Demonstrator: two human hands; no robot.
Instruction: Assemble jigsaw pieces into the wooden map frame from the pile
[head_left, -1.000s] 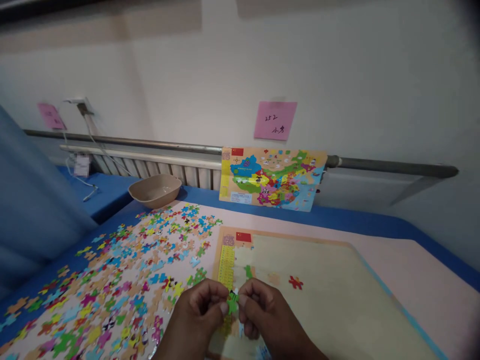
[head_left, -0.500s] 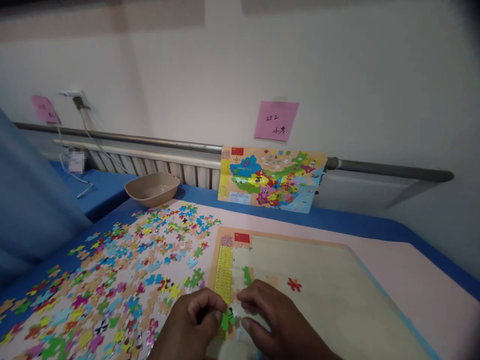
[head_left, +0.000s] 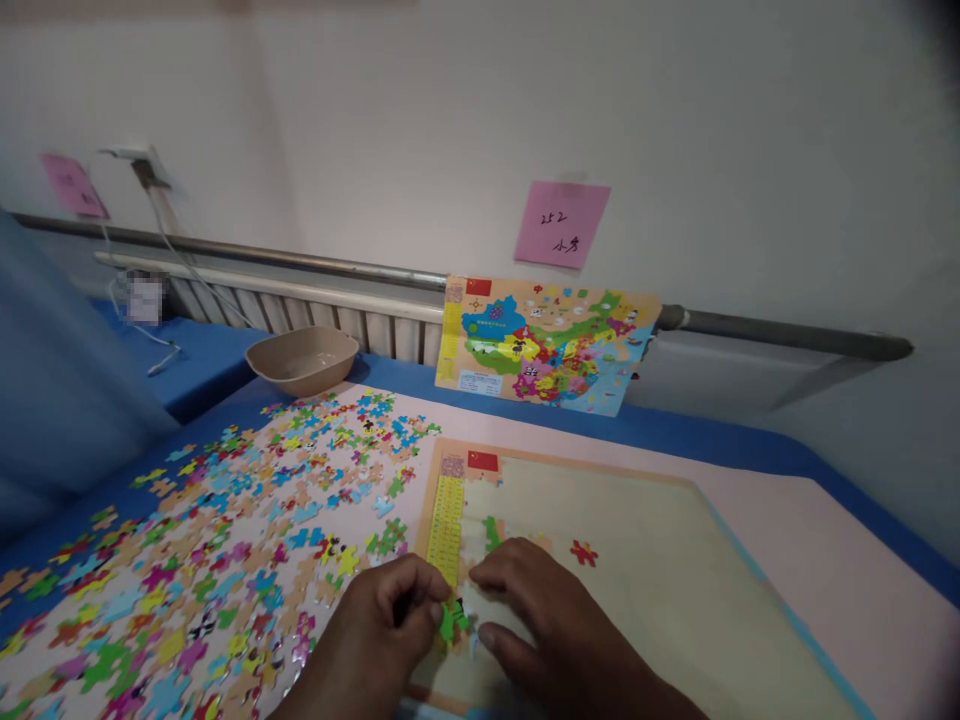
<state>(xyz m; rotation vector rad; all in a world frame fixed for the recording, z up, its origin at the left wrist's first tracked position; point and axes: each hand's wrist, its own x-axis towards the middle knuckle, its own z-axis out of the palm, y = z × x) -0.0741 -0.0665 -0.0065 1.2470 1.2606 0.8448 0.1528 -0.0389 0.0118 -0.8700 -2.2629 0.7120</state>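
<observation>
My left hand (head_left: 386, 625) is over the left side of the puzzle board (head_left: 637, 600), thumb and forefinger pinched together. At their tips shows a green puzzle piece (head_left: 454, 622) with a dark marking, partly hidden by the fingers. Just right of it, my right hand (head_left: 544, 620) has its thumb and curled forefinger apart, with nothing visible between them. Beyond the hands, a red piece (head_left: 584, 553) and a green piece (head_left: 491, 533) lie on the board. A yellow strip (head_left: 448, 520) and a red flag corner (head_left: 483, 461) fill the board's left edge.
Many loose puzzle pieces (head_left: 225, 560) spread over the pink sheet (head_left: 780, 520) and blue table to the left. A beige basin (head_left: 302, 365) stands at the back. A map picture (head_left: 551, 345) leans against the wall rail (head_left: 787, 335). A blue curtain (head_left: 60, 400) hangs at far left.
The view has tilted slightly, so the board and table appear a little higher. Both hands stay at nearly the same spot by the green piece; the right fingers have shifted slightly.
</observation>
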